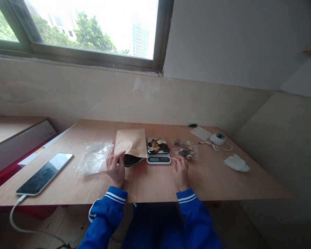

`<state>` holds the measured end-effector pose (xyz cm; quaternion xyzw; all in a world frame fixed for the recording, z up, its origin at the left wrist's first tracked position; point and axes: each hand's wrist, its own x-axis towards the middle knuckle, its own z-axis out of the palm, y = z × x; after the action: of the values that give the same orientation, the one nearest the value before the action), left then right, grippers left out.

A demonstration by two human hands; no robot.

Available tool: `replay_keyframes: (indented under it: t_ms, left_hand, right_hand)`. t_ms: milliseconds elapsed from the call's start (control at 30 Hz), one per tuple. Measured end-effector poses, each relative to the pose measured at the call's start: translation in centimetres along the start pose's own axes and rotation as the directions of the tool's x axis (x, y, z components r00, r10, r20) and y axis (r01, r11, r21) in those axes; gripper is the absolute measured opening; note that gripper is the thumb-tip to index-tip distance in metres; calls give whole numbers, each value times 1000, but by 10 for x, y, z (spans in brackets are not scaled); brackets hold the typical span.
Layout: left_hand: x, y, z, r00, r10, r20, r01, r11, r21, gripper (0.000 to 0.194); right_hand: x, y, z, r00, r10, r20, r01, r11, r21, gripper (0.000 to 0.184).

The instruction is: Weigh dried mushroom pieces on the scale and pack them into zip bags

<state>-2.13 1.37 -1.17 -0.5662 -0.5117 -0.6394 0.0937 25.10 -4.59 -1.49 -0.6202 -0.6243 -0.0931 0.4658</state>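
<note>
A brown kraft paper bag [131, 141] lies on the table with its mouth towards me, gaping to a dark inside. At the left corner of that mouth, my left hand [115, 169] has its fingers and thumb closed on the bag's edge. Beside the bag stands a small white kitchen scale [159, 161] with a lit display. Dried mushroom pieces [157, 145] are heaped on its metal plate. My right hand [180, 171] rests by the scale's right side, fingers stretched out, the index fingertip at its edge. It holds nothing that I can see.
Clear plastic bags [94, 157] lie left of the paper bag, near a phone [45, 174] on a cable. Right of the scale are small clear bags of dried pieces [188, 152]. Further right are a white dome camera [217, 138], a crumpled tissue [236, 163] and a green-handled screwdriver [193, 125].
</note>
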Motion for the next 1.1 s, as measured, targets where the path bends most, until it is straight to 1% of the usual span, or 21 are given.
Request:
replay_keyframes:
  t_ms: [100,167,267,300,367,533,767,900,1000,1100]
  left_hand:
    - [0,-2,2,998,-46,34,45,998,41,17]
    - [2,-3,2,990,-124,71,117,988,100,17]
    - [6,-4,2,954,-275,118,250,949,192,18]
    - [8,-3,1,942,-312,127,281,935,215,19]
    - [10,-1,0,926,-348,147,306,919,250,21]
    - [14,3,-2,910,-368,190,302,903,305,22]
    - [13,3,-1,909,-376,182,299,890,343,23]
    - [14,3,0,904,-384,190,302,886,352,22]
    - [15,4,0,898,-394,194,312,884,349,22]
    - [15,5,0,898,-393,199,311,885,345,22]
  right_hand:
    - [-1,-1,-2,999,46,-6,-46,999,19,27]
    - [0,-1,-2,997,79,-14,-78,996,31,28]
    - [1,0,-2,994,104,-24,-103,993,53,28]
    - [1,1,-2,994,106,-24,-104,993,61,28]
    - [0,2,-2,994,105,-21,-104,992,72,28]
    - [-1,3,-1,993,115,-2,-114,990,88,28]
    - [-1,6,0,993,119,12,-120,990,77,27]
    - [-2,7,1,993,121,-1,-121,991,65,26]
    - [2,6,6,997,83,10,-83,996,42,26]
    - [12,3,17,998,24,63,-24,1000,-9,28]
